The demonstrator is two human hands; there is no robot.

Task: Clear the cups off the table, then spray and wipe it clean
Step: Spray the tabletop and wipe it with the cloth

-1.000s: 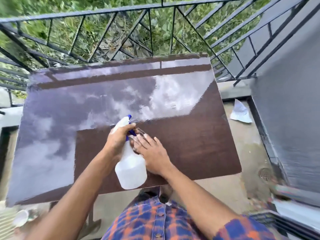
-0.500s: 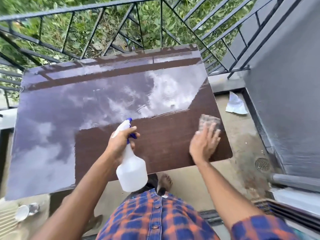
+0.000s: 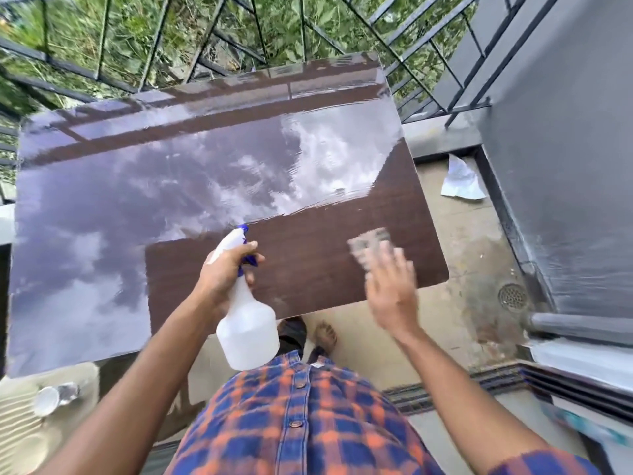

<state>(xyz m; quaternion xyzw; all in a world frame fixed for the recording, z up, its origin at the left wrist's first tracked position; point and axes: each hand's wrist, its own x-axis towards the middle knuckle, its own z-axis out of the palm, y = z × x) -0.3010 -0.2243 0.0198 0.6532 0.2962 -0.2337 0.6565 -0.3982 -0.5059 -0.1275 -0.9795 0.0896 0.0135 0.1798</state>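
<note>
A glossy dark brown table [image 3: 130, 207] fills the middle of the view and mirrors the cloudy sky. My left hand [image 3: 227, 270] grips the neck of a white spray bottle [image 3: 246, 320] with a blue nozzle, held over the table's near edge. My right hand [image 3: 390, 293] lies flat and blurred on a grey cloth [image 3: 368, 246] near the table's near right corner. A white cup [image 3: 46, 401] lies on its side on the floor at the lower left, beside a shiny crumpled thing.
A black metal railing [image 3: 219, 36] with greenery behind it runs along the far side. A grey wall [image 3: 565, 149] stands on the right. On the floor lie a white paper scrap [image 3: 460, 180] and a round drain [image 3: 512, 296].
My right hand has swept the cloth from beside the bottle out to the table's near right corner, then drawn it slightly back toward me. The left hand keeps the bottle almost still.
</note>
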